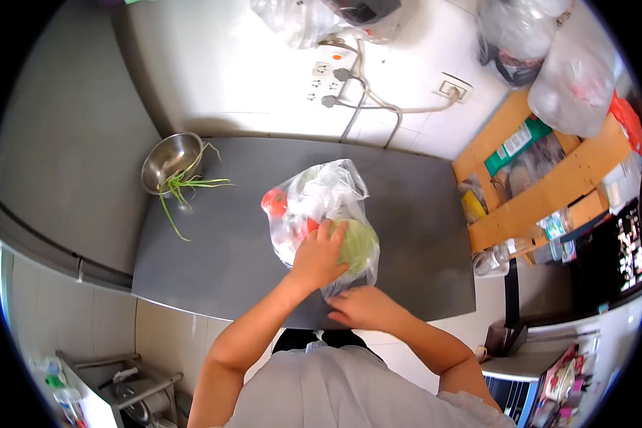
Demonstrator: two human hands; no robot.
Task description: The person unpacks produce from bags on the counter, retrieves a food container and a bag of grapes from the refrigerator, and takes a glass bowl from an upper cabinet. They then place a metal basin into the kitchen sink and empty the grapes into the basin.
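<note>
A clear plastic bag (328, 189) lies on the grey table (214, 264), with a round pale-green vegetable (360, 246) in its right part and a red tomato (274, 202) at its left edge. Another bit of red shows beside my fingers. My left hand (321, 258) rests on the bag against the green vegetable, its fingers spread. Near the table's front edge, my right hand (364, 308) is at the bag's lower end, fingers partly curled; whether they pinch the plastic is too small to tell.
At the table's back left, a steel bowl (171, 160) has green onions (182, 183) hanging over its rim. A wooden shelf (542, 192) with packets and jars stands at the right. Plugs and cables (378, 100) run along the wall, and plastic bags (574, 82) hang above.
</note>
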